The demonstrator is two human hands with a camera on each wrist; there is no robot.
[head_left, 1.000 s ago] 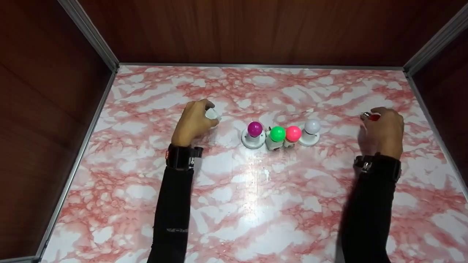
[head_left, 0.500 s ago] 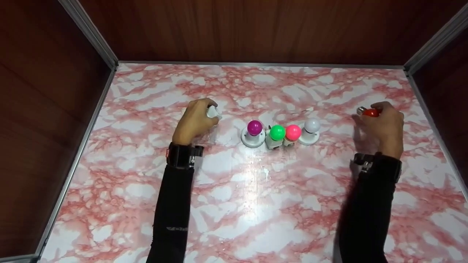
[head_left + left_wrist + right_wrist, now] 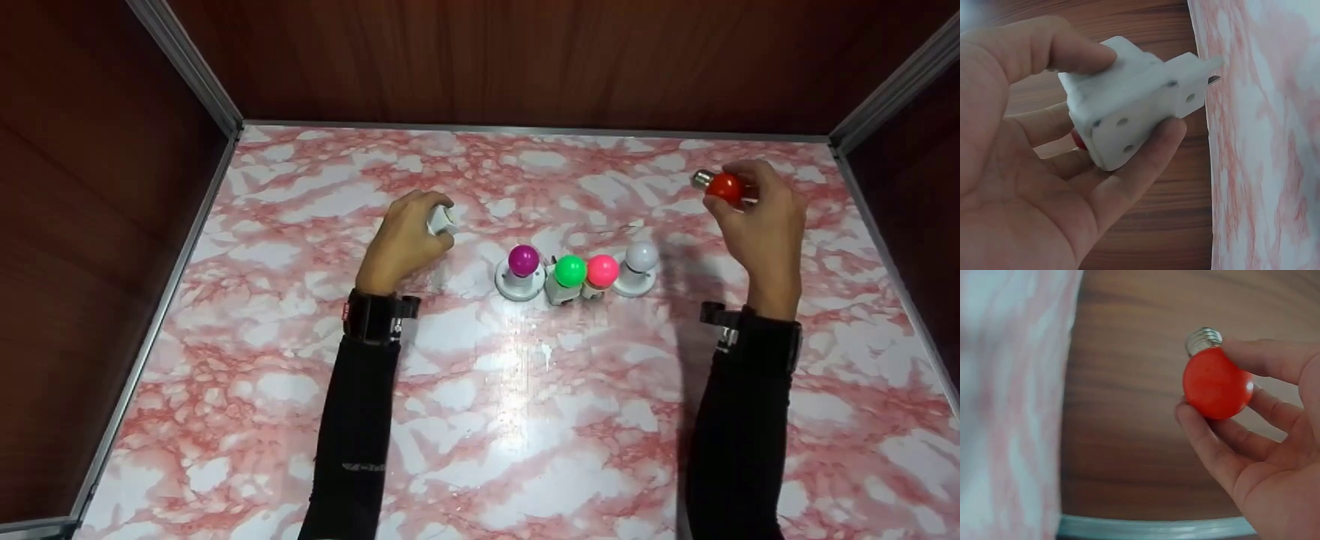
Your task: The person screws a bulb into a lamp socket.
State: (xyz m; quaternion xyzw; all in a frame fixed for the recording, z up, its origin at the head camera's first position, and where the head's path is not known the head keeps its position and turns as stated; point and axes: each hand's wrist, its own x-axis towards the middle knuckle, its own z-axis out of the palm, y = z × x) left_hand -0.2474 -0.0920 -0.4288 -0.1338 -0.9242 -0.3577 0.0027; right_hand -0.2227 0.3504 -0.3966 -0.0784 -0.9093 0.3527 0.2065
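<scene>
My left hand (image 3: 406,241) pinches a white plug-in bulb socket (image 3: 1129,107) between thumb and fingers, left of the row of bulbs. In the left wrist view a metal prong juts from its narrow end, and a bit of red shows behind it. At the far right my right hand (image 3: 765,217) holds a red light bulb (image 3: 1216,384) by its round glass, above the table. Its silver screw base (image 3: 1203,341) points left in the head view and stays uncovered by the fingers.
Mid-table stand a purple bulb (image 3: 523,260), a green bulb (image 3: 571,271), a pink bulb (image 3: 602,271) and a white bulb (image 3: 641,256), each in a white holder. Dark wood panels (image 3: 525,60) wall the back and sides of the marbled table (image 3: 285,420).
My right hand has lifted the red bulb and carried it away from me and to the left. The left hand has tilted the socket slightly, staying nearly in place.
</scene>
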